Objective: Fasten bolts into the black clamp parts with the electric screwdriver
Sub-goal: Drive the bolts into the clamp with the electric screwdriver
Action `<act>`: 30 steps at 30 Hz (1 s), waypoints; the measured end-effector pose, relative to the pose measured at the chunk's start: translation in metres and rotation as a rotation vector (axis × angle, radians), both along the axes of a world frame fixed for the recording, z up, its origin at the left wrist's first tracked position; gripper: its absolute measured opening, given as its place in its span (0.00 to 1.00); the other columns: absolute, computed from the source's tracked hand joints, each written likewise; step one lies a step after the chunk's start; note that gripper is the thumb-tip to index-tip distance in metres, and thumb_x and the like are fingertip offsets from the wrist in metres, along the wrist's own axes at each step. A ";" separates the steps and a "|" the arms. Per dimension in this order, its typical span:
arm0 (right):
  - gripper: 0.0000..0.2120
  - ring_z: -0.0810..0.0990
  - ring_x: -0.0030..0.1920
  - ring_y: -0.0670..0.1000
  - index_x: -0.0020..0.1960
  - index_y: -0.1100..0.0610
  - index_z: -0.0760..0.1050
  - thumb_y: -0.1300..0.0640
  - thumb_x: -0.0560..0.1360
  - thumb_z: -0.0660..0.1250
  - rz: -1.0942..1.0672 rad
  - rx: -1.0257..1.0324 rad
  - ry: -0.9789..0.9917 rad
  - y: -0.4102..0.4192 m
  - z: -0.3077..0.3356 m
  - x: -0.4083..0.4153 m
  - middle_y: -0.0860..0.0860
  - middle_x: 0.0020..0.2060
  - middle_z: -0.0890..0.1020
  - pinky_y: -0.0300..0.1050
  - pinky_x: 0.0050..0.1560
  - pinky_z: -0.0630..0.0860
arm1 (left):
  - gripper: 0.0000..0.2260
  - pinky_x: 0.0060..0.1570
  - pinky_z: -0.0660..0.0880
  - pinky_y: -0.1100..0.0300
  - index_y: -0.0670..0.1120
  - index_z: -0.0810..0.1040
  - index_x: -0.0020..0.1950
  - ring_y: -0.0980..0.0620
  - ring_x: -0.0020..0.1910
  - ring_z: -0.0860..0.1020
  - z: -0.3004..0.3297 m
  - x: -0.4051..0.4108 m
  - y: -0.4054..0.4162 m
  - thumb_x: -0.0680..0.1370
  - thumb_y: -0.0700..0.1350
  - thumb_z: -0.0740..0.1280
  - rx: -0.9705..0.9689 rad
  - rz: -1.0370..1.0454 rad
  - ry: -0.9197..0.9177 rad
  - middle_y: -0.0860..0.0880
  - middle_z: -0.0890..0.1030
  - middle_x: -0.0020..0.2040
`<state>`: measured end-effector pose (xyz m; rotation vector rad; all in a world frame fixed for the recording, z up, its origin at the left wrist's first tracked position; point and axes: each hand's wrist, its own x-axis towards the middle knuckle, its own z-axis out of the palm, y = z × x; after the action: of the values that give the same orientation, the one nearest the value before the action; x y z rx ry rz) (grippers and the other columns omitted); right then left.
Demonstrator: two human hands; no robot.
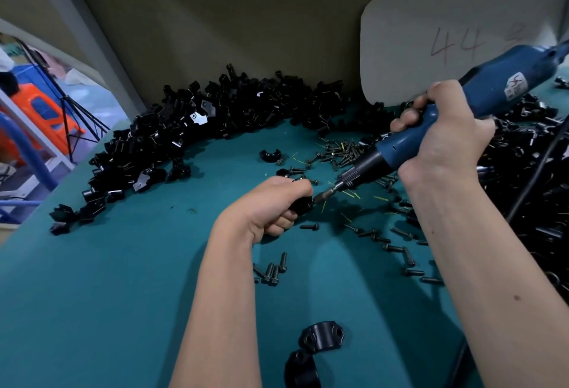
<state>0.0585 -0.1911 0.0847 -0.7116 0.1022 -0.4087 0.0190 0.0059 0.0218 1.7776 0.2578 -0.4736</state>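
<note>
Clamps, two black ones with round holes, lie on the green desk at the bottom middle of the frame, one just above the other. A little higher, a small bunch of bolts lies between the two bare arms.

In the middle of the frame, the left hand has its grip curled tight round a black clamp part. Only a bit of the part shows past the fingers. The right hand, at the middle right, has its grip wrapped round the blue screwdriver. The tool slants down to the left, and its metal tip touches the right side of the part in the left hand. I cannot tell if a bolt sits under the tip.

More loose bolts are spread on the desk near the tool and down the right side, with thin yellow bits among them. One clamp half lies alone just above the left hand.

Farther back, a big heap of black parts curves from the left edge of the desk along the wall to the upper middle. Another heap fills the right side. A white board with "44" in red leans on the wall at the upper right.
</note>
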 end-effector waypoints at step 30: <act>0.10 0.69 0.25 0.51 0.43 0.58 0.65 0.70 0.70 0.63 -0.005 -0.025 -0.076 0.010 -0.001 -0.006 0.52 0.28 0.71 0.44 0.30 0.69 | 0.13 0.22 0.52 0.66 0.50 0.67 0.38 0.56 0.24 0.58 0.002 -0.002 0.002 0.82 0.48 0.64 -0.041 0.019 0.018 0.52 0.63 0.27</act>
<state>0.0526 -0.1813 0.0840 -0.7196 0.0274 -0.4422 0.0175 0.0081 0.0237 1.7300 0.2754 -0.4790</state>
